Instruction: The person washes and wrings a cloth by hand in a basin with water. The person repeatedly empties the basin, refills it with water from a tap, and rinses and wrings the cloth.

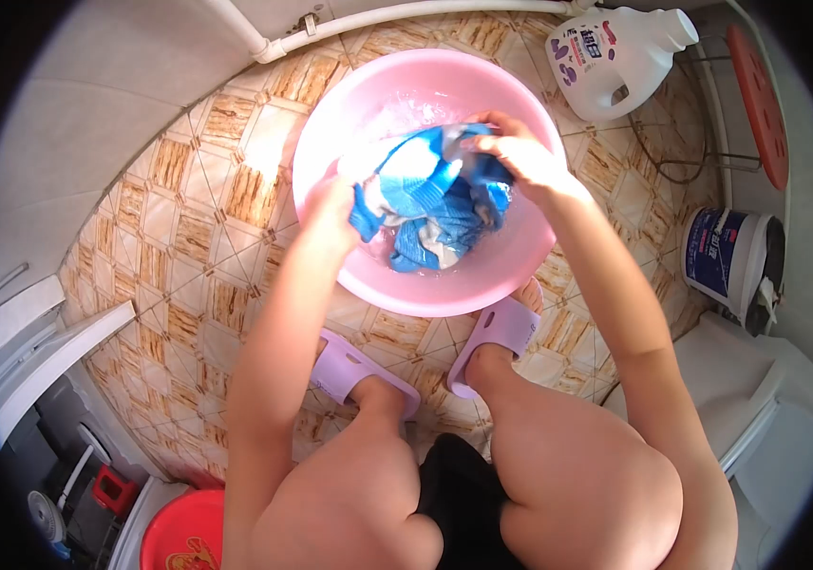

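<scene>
A pink plastic basin (430, 301) stands on the floor in front of my feet, with some water in it. Inside lies a wet blue knitted garment (416, 180) with white and grey patches, bunched and partly lifted. My left hand (330, 204) grips its left edge near the basin's left wall; strong light washes out part of that hand. Over on the right, my right hand (519, 157) holds the upper right part of the cloth, thumb and fingers closed on it. Folds hide some fingertips. The garment's lower folds rest in the basin.
A white detergent jug (606, 71) stands beyond the basin at the right. Further right are a red stool (758, 104) and a dark-labelled bucket (725, 256). A red basin (188, 532) sits at lower left. A white pipe (397, 17) follows the far wall. Lilac slippers (364, 370) flank the near rim.
</scene>
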A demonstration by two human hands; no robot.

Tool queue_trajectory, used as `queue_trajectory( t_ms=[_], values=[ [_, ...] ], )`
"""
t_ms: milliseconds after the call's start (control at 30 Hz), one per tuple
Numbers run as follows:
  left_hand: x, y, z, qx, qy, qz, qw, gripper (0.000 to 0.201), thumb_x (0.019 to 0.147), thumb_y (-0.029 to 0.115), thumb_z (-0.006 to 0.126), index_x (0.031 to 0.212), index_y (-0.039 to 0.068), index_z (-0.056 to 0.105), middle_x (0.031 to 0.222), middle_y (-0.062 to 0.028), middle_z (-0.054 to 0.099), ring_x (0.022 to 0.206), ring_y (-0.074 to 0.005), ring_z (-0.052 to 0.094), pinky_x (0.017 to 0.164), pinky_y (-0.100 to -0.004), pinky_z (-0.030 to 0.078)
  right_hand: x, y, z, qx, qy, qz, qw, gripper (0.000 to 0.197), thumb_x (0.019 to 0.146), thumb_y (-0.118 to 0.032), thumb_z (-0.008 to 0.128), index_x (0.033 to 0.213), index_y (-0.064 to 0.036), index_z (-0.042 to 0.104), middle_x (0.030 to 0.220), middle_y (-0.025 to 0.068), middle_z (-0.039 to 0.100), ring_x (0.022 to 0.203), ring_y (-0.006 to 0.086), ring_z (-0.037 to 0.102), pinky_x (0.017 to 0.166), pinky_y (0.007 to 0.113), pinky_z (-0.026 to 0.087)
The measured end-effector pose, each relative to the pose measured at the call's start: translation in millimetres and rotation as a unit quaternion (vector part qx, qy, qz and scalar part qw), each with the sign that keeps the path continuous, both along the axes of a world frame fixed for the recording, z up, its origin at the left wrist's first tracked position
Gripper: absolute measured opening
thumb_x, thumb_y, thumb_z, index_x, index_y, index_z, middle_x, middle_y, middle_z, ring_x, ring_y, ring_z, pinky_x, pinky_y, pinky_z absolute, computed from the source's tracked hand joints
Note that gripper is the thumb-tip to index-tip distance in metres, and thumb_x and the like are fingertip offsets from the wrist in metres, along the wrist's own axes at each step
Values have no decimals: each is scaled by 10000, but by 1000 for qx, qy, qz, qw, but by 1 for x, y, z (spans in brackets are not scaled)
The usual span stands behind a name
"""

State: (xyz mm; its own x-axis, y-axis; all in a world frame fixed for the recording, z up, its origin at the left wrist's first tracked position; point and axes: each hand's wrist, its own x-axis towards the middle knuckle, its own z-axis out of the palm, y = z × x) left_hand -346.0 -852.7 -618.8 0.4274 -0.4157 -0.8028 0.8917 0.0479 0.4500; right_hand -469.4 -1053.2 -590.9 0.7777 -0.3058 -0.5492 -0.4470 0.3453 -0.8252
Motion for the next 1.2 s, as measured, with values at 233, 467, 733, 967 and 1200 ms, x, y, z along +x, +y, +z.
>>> queue_trajectory(
  t_ms=[233,467,733,967,1200],
  values=[
    [-42,10,-55,114,-8,-94,989,244,856,141,531,1066,18,550,972,-113,582,850,-220,574,720,-356,472,10,76,-93,-695,38,229,681,323,800,-208,568,1122,-182,562,1107,169,521,1005,338,519,844,396,450],
    [-62,0,-13,135,-176,-42,974,423,900,322,513,1184,9,498,1134,-105,551,1051,-210,515,879,-354,405,13,26,-95,-606,-55,23,793,222,777,-192,602,989,-127,612,1004,130,560,992,308,510,877,394,412],
    [-55,25,-31,-248,77,60,964,393,921,392,401,1089,56,514,991,-68,554,973,-202,538,868,-333,427,-10,154,-11,-309,-219,-21,925,154,689,-158,622,773,-70,528,773,81,488,667,247,519,633,330,437],
    [-91,21,-11,-119,45,11,992,399,902,218,363,1253,41,425,1172,-107,521,1092,-212,511,919,-363,420,11,112,-18,-390,123,2,913,238,720,-278,609,775,-47,611,674,188,585,676,365,593,614,438,473],
    [-94,25,12,-279,76,49,956,391,954,221,304,1288,35,382,1186,-91,512,1115,-199,500,989,-368,373,-11,164,17,-515,-87,26,852,194,717,-259,621,745,-73,575,693,129,579,645,324,586,574,410,476]
  ],
)
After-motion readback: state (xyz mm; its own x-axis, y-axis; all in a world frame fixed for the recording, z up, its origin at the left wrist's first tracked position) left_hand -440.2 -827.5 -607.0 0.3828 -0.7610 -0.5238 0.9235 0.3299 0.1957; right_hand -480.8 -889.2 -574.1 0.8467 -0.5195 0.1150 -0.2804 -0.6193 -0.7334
